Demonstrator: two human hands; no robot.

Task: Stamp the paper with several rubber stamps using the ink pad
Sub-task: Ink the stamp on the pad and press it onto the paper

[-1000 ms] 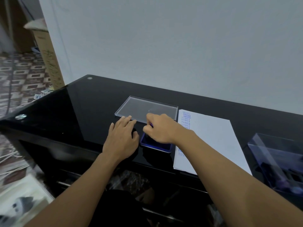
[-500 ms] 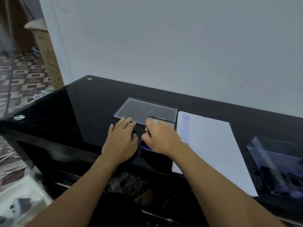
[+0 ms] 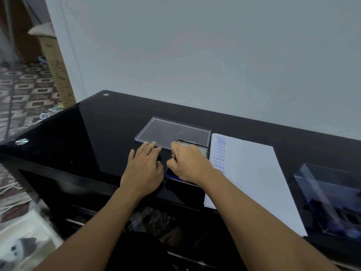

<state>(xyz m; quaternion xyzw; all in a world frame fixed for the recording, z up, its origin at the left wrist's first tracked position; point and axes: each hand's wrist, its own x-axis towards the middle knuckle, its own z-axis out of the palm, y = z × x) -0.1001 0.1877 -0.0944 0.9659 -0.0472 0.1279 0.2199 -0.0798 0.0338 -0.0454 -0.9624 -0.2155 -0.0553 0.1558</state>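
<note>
A blue ink pad (image 3: 170,174) lies near the front edge of the black glass table (image 3: 97,137), its silver lid (image 3: 197,148) open behind it. My right hand (image 3: 187,165) hovers over the pad with fingers curled, pinching a small rubber stamp (image 3: 173,156) that is mostly hidden. My left hand (image 3: 143,169) lies flat on the table, fingers straight, just left of the pad. The white paper (image 3: 248,173) lies right of the pad and carries a column of blue prints reading AMENDED, SAMPLE and AIR MAIL along its left edge.
A clear plastic lid (image 3: 172,130) lies flat behind my hands. A clear plastic box (image 3: 332,200) with dark items inside stands at the right, beside the paper. A wall runs along the table's back. A cardboard box (image 3: 56,71) stands on the floor at left.
My right hand has drawn slightly left and toward me over the ink pad, uncovering the silver lid behind it. My left hand has stayed flat on the table.
</note>
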